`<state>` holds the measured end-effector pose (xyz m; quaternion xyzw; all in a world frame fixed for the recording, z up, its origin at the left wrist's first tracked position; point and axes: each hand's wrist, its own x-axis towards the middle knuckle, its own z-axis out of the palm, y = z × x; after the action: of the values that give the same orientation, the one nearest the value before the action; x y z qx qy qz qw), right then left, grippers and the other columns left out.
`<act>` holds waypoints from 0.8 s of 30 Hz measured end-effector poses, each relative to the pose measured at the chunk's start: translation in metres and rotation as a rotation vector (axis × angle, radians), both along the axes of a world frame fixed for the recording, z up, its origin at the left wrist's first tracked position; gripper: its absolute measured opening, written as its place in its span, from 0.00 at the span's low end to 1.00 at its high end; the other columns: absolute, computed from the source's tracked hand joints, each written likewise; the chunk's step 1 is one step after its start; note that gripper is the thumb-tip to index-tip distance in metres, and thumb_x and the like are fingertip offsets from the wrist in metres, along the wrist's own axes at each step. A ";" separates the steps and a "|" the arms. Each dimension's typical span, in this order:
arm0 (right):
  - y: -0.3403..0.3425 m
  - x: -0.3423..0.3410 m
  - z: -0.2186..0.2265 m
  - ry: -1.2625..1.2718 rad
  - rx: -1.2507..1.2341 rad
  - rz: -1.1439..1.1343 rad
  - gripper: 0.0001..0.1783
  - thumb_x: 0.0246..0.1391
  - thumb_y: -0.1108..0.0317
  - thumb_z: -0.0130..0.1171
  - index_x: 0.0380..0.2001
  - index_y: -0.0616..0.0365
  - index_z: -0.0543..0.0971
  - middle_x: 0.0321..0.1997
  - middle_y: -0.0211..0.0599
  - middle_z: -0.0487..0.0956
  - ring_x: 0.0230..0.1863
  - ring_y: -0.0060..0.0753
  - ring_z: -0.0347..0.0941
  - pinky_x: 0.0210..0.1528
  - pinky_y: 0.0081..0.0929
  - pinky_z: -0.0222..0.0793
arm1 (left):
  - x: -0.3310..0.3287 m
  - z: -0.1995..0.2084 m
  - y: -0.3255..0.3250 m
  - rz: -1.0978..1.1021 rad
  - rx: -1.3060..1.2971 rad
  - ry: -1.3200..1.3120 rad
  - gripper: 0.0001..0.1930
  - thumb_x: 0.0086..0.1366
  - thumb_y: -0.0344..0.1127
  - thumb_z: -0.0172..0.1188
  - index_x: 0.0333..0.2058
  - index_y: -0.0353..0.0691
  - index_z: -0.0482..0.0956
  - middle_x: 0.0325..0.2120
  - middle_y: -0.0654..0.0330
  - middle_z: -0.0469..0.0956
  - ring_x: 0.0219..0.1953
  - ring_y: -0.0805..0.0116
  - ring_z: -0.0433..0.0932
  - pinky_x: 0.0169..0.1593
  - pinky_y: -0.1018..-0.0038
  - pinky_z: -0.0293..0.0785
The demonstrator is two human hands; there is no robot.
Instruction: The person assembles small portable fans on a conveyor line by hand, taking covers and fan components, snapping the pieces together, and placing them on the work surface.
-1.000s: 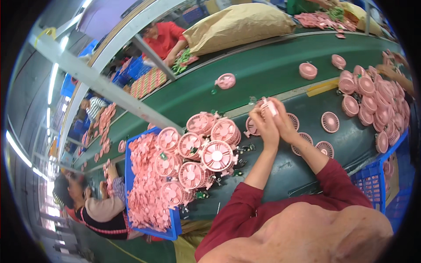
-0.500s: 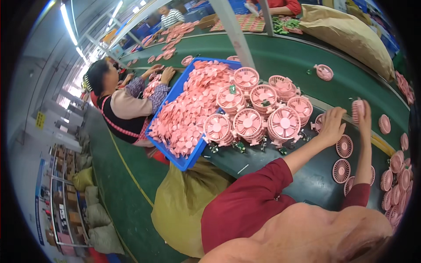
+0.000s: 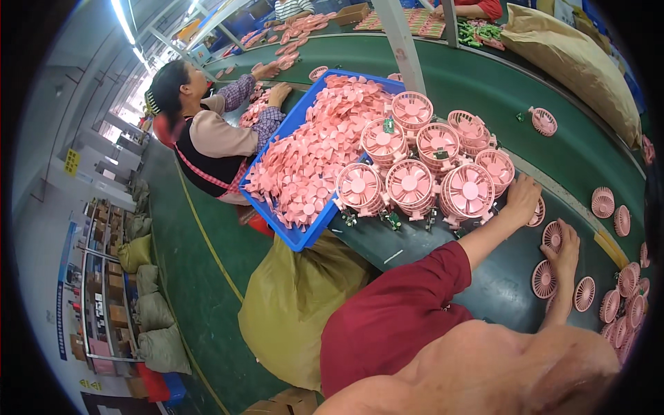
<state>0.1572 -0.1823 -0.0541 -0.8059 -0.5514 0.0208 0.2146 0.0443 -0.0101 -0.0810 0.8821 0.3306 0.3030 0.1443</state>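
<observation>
My right hand (image 3: pixel 566 254) is down on the bench, thumb and fingers closed round the rim of a round pink fan grille (image 3: pixel 552 236). My left hand (image 3: pixel 523 199) is beside the stacked pink fan housings (image 3: pixel 468 190), its fingers curled downward. Whatever those fingers hold is hidden behind the hand. Part of another grille (image 3: pixel 537 211) shows just right of my left hand. Nearer to me, loose grilles (image 3: pixel 543 279) lie beside my right forearm. Small green circuit boards (image 3: pixel 393 220) hang at the feet of the stacks.
Left of the stacks, a blue tray (image 3: pixel 297 240) holds pink fan blades (image 3: pixel 311 159). Beyond the bench runs a green conveyor (image 3: pixel 484 90) carrying pink parts (image 3: pixel 602 203). More grilles (image 3: pixel 628 280) are heaped at right. A co-worker (image 3: pixel 207 131) works at left; a yellow-green sack (image 3: pixel 297 311) stands below.
My right hand has put a pink part down on the conveyor, then come back toward me and taken hold of a grille. The left hand stays by the stacks. The view has shifted slightly.
</observation>
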 end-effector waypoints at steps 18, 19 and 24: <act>0.024 -0.008 0.044 0.467 0.745 -0.240 0.10 0.45 0.77 0.60 0.34 0.62 0.75 0.31 0.30 0.76 0.35 0.22 0.72 0.37 0.20 0.68 | 0.010 -0.006 0.019 -0.345 -1.231 -1.074 0.14 0.69 0.42 0.51 0.41 0.35 0.73 0.36 0.61 0.75 0.38 0.73 0.73 0.42 0.76 0.70; 0.031 -0.016 0.049 0.255 0.780 -0.228 0.09 0.44 0.78 0.60 0.31 0.61 0.74 0.32 0.33 0.75 0.33 0.23 0.71 0.36 0.20 0.68 | 0.009 -0.008 0.019 -0.480 -1.341 -1.098 0.14 0.69 0.42 0.51 0.44 0.37 0.71 0.39 0.60 0.74 0.41 0.72 0.74 0.45 0.75 0.72; 0.036 -0.030 0.042 0.001 0.633 0.068 0.25 0.34 0.62 0.72 0.36 0.56 0.71 0.61 0.53 0.65 0.62 0.56 0.58 0.64 0.44 0.51 | 0.021 0.008 -0.021 -0.719 -1.737 -0.993 0.25 0.70 0.54 0.44 0.52 0.38 0.69 0.48 0.57 0.74 0.48 0.65 0.75 0.53 0.68 0.72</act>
<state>0.1272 -0.1460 -0.0121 -0.6802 -0.5571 -0.1441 0.4541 0.0648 -0.0307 -0.0732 0.2997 0.0573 0.2286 0.9245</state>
